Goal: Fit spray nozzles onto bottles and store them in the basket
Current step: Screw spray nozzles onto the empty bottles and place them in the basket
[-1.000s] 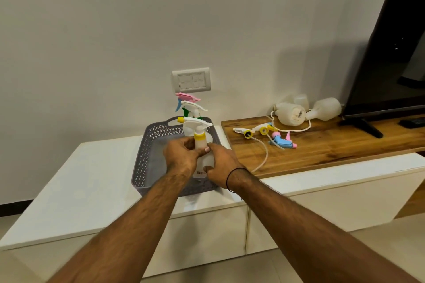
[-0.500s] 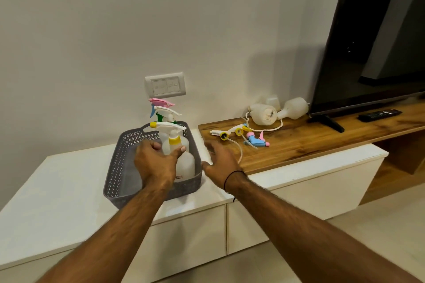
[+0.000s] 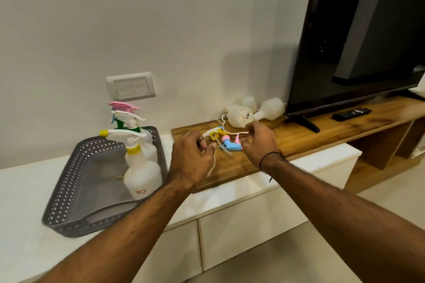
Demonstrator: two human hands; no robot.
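A grey basket (image 3: 69,190) stands on the white cabinet and holds three white bottles fitted with nozzles. The nearest bottle (image 3: 142,174) has a yellow collar and a white and yellow nozzle. On the wooden shelf (image 3: 333,131) lie a loose yellow-and-white nozzle (image 3: 215,133) and a pink-and-blue nozzle (image 3: 230,145) with thin tubes. Behind them, empty white bottles (image 3: 239,116) lie on their sides. My left hand (image 3: 190,161) hovers just left of the nozzles, fingers loosely curled, holding nothing that I can see. My right hand (image 3: 259,142) hovers to their right, also loosely curled.
A large black television (image 3: 356,41) stands on the wooden shelf at the right, with a remote (image 3: 351,114) in front of it. A wall socket plate (image 3: 131,87) sits above the basket. The white cabinet top (image 3: 23,190) stretches to the left.
My left hand has let go of the yellow-collared bottle, which stays upright in the basket. Both hands have moved right, over the loose nozzles on the wooden shelf. The view has turned right.
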